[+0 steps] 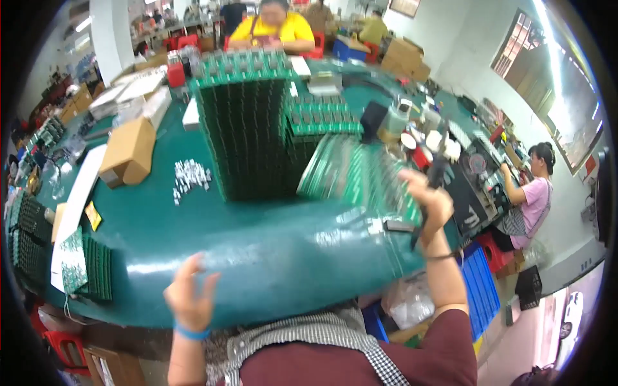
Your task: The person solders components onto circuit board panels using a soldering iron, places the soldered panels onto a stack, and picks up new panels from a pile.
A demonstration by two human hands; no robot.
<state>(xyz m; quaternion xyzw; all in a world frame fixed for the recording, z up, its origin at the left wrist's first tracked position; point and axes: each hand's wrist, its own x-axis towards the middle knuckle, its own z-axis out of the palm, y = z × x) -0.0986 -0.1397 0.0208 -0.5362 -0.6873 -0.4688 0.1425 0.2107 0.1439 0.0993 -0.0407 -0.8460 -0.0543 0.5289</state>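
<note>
Gripping a dark tool (pixel 438 173) too blurred to identify, the right hand (pixel 431 202) was curled near the table's (pixel 270 248) right edge, beside motion-blurred circuit boards (pixel 353 170); the left hand (pixel 190 296), half open, was above the near edge.

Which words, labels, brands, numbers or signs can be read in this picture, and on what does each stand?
None can be read.
Small yellow flat packet: any print is too small.
Brown cardboard box: the mark near its lower edge is too small.
Tall stack of green circuit boards: any lettering is too small.
Green circuit-board panel near the right hand: too blurred.
</note>
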